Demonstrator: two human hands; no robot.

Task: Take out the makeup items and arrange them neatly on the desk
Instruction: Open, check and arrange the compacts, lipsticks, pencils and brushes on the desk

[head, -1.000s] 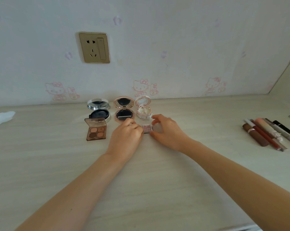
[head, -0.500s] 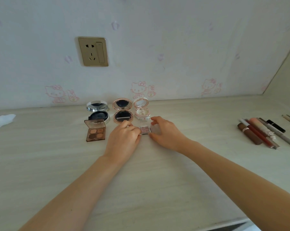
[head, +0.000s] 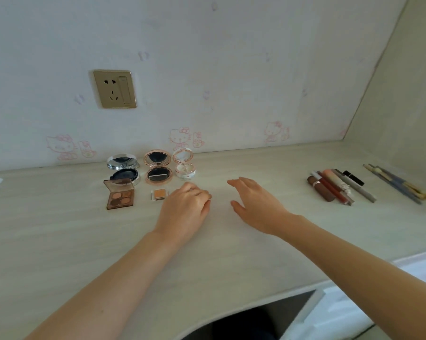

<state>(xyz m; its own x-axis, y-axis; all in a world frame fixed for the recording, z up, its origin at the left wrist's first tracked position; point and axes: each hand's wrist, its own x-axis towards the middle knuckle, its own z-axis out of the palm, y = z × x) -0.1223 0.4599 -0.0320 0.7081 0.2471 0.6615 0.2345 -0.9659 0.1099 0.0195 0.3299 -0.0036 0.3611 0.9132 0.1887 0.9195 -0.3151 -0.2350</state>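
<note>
Pale worktop (head: 207, 253) backed by cartoon-cat wallpaper, left hand (head: 185, 209) curled, its contents hidden, right hand (head: 256, 204) held spread and empty, small orange pan (head: 160, 194) laid at nine o'clock of the left hand, compacts (head: 158, 168) ranged at twelve o'clock.

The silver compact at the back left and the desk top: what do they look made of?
The silver compact looks like chrome-plated plastic or metal: its open lid rim is mirror-bright and reflects light; which of the two cannot be told. The desk looks like laminate or veneer board with a matte finish: pale, with fine printed-looking grain lines and little glare.
</note>
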